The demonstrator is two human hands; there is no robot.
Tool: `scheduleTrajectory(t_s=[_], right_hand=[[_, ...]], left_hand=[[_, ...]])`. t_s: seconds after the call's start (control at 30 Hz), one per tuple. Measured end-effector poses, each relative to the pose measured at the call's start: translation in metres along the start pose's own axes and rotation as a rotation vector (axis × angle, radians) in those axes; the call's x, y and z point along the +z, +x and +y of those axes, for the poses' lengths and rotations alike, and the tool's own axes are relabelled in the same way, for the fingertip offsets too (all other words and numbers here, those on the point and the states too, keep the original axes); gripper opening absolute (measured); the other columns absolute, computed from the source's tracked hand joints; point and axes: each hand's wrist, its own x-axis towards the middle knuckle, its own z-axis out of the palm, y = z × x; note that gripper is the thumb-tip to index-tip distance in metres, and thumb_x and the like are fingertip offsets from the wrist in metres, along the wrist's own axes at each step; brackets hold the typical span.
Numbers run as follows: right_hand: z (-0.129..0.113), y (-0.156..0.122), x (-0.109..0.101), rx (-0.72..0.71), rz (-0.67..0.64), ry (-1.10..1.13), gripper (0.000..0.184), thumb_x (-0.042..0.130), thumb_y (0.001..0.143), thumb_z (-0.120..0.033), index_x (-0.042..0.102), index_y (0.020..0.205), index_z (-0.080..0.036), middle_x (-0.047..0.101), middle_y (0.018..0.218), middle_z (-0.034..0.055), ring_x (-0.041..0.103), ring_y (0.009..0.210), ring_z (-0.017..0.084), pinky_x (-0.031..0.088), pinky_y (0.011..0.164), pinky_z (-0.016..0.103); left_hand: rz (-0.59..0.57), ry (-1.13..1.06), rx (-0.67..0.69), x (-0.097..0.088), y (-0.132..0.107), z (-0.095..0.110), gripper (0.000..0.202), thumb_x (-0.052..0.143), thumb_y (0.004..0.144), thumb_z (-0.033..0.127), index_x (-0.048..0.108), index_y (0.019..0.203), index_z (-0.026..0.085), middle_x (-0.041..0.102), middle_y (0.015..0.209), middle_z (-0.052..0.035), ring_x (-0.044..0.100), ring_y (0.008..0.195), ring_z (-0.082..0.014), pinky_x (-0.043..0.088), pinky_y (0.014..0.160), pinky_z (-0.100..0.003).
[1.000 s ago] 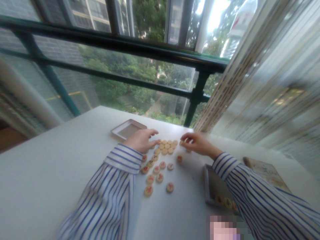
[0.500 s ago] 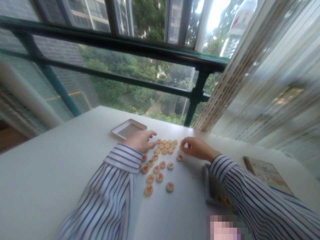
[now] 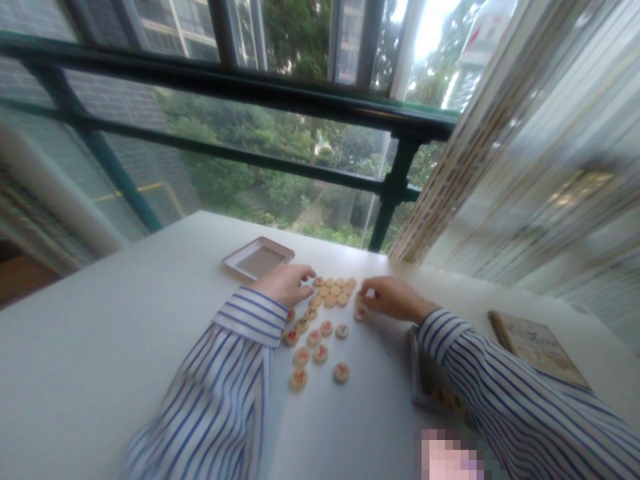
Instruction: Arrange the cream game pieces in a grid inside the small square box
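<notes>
Round wooden chess pieces (image 3: pixel 320 333) with red characters lie spread on the white table (image 3: pixel 100 360). A packed cluster of face-down pieces (image 3: pixel 334 291) sits between my hands. My left hand (image 3: pixel 285 283) curls at the cluster's left edge, fingers pinched on a piece with a red mark. My right hand (image 3: pixel 393 297) is curled at the cluster's right edge, fingertips closed on a piece against the table.
An open shallow box lid (image 3: pixel 257 258) lies beyond my left hand. A box tray (image 3: pixel 425 387) holding a few pieces sits under my right forearm. A folded board (image 3: pixel 537 347) lies at the right. A window railing and a curtain stand behind the table.
My right hand has drawn back toward me and lowered onto a piece at the cluster's right. My left hand's fingers have curled in from a stretched pose.
</notes>
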Motion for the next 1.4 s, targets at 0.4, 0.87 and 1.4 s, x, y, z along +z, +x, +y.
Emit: scheduleTrajectory(t_s=[0.4, 0.87, 1.4], right_hand=[[-0.002, 0.002, -0.002, 0.027, -0.013, -0.017, 0.020, 0.053, 0.078, -0.033, 0.064, 0.090, -0.021, 0.065, 0.080, 0.0035, 0.055, 0.067, 0.012, 0.033, 0.060, 0.023], [-0.005, 0.001, -0.001, -0.025, -0.061, -0.079, 0.016, 0.053, 0.079, -0.030, 0.063, 0.086, -0.021, 0.065, 0.086, 0.0035, 0.055, 0.070, 0.013, 0.033, 0.059, 0.022], [-0.004, 0.000, -0.006, -0.014, -0.042, -0.067, 0.020, 0.050, 0.081, -0.033, 0.063, 0.092, -0.021, 0.062, 0.094, 0.0048, 0.055, 0.071, 0.013, 0.034, 0.062, 0.023]], left_hand=[[0.001, 0.032, -0.014, 0.000, -0.002, 0.005, 0.035, 0.052, 0.070, 0.043, 0.064, 0.098, 0.025, 0.069, 0.081, -0.0011, 0.062, 0.081, -0.0174, 0.045, 0.068, -0.024], [-0.016, 0.025, -0.025, 0.002, 0.000, 0.003, 0.034, 0.054, 0.069, 0.041, 0.064, 0.097, 0.025, 0.069, 0.084, -0.0016, 0.062, 0.083, -0.0180, 0.045, 0.069, -0.024], [-0.038, 0.095, 0.008, 0.012, 0.005, -0.003, 0.026, 0.054, 0.067, 0.038, 0.065, 0.087, 0.025, 0.068, 0.089, -0.0024, 0.062, 0.082, -0.0184, 0.045, 0.065, -0.024]])
